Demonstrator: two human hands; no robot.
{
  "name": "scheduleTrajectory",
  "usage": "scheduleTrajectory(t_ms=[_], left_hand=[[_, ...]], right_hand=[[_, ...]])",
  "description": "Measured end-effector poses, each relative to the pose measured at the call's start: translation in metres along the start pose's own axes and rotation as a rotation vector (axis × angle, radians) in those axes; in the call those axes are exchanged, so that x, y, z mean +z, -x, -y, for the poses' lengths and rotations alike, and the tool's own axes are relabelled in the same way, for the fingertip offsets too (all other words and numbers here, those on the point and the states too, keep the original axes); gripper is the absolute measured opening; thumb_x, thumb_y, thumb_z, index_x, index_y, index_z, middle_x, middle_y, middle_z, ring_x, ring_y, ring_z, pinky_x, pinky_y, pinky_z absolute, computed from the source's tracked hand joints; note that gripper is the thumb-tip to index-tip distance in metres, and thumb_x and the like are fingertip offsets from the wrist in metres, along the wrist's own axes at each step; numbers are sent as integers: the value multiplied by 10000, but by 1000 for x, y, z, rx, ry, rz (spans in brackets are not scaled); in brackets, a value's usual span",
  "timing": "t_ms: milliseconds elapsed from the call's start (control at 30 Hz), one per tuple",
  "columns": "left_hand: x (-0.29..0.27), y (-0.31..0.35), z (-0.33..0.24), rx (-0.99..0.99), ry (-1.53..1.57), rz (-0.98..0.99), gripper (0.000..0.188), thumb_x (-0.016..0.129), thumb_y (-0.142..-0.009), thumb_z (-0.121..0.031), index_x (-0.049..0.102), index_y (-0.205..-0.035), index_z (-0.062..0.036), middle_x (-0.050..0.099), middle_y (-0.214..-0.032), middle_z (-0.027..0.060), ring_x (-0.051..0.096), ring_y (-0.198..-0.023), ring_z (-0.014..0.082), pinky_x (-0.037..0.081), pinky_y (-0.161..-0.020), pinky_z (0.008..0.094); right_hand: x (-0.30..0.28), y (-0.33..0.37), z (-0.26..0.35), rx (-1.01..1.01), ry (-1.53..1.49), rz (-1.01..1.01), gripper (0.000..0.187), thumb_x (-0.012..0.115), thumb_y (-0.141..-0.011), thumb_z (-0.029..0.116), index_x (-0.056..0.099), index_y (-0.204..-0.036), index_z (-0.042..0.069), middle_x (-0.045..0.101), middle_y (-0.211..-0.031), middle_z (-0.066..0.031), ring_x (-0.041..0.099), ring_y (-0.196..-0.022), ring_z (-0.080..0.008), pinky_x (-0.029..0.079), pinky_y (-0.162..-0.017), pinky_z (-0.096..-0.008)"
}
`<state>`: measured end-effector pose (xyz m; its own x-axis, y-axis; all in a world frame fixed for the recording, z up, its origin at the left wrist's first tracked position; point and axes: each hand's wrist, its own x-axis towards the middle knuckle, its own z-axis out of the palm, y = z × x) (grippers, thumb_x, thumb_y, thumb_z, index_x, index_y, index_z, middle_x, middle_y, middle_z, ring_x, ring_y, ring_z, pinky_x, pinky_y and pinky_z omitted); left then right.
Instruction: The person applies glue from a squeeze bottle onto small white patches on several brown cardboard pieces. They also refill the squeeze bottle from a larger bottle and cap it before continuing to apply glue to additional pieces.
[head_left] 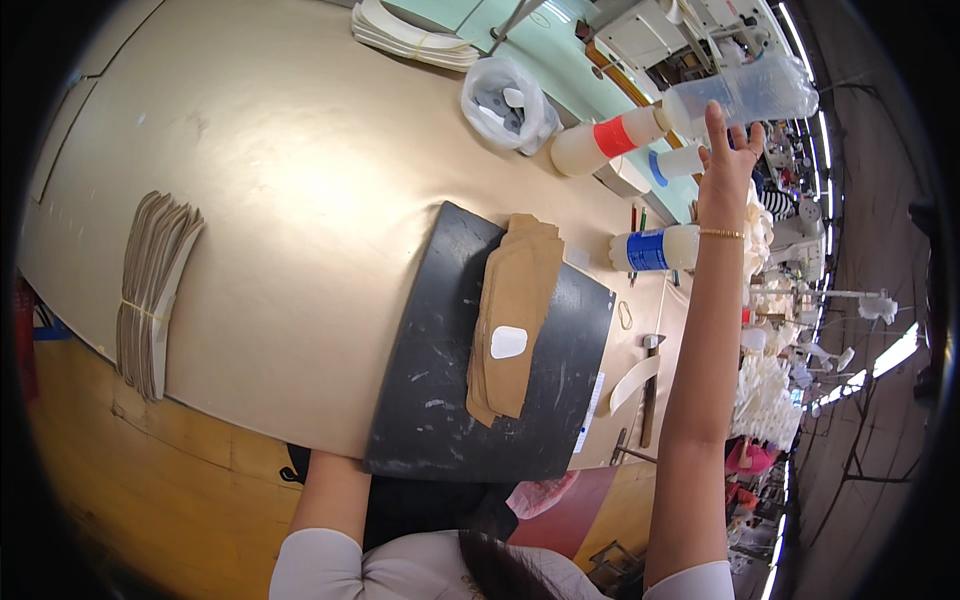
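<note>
My right arm stretches far forward on the right, and my right hand point(732, 165) has its fingers spread. Its fingertips overlap a large clear plastic bottle point(755, 95); whether they touch it I cannot tell. That bottle meets the neck of a bottle with a red band point(612, 137) end to end. My left forearm point(332, 492) runs up to the near edge of a dark board point(420, 400), and the hand is hidden there. On the board lies a stack of brown cut pieces point(520, 280), with a small white rounded piece point(508, 342) on top.
A banded stack of pale strips point(150, 300) lies at left, another bundle point(410, 38) at the far edge. Near it sits a plastic bag of scraps point(500, 105). A blue-labelled bottle point(655, 248), a hammer point(650, 390) and a white curved piece point(634, 384) are right of the board.
</note>
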<state>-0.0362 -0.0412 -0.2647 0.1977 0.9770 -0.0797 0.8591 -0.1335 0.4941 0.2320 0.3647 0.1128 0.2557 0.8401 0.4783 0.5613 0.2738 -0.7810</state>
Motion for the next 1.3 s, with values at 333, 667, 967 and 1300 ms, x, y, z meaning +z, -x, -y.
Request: scheduleTrajectory(t_ms=[333, 667, 967, 1300], left_hand=[[0, -6, -2, -39, 12, -15, 356, 632, -867, -163, 613, -1189, -15, 637, -1186, 192, 624, -1068, 351, 478, -929, 416], [-7, -13, -32, -47, 106, 40, 358, 640, -858, -148, 615, -1188, -11, 641, -1185, 186, 625, -1073, 343, 476, -932, 411], [-77, 14, -57, -149, 481, 36, 360, 648, -851, -134, 617, -1186, -7, 644, -1184, 181, 626, -1077, 335, 475, -933, 406], [-126, 100, -22, -970, 1157, 48, 318, 660, -778, 24, 650, -1090, 83, 692, -989, 136, 655, -915, 199, 502, -803, 287]], right_hand=[[22, -27, -3, 41, -203, 91, 806, 870, -706, 352, 493, -1297, -45, 569, -1235, -150, 575, -1111, -234, 471, -912, -361], [21, -31, 2, 44, -105, 37, 849, 847, -679, 477, 561, -1233, -99, 635, -1153, -188, 625, -1048, -253, 483, -915, -335], [20, -29, 2, 10, -120, 59, 779, 831, -708, 468, 587, -1209, -78, 638, -1136, -169, 626, -1026, -230, 493, -890, -332], [16, -29, -14, -83, -56, -17, 786, 821, -675, 550, 636, -1126, -66, 686, -1032, -169, 660, -963, -240, 511, -859, -328]])
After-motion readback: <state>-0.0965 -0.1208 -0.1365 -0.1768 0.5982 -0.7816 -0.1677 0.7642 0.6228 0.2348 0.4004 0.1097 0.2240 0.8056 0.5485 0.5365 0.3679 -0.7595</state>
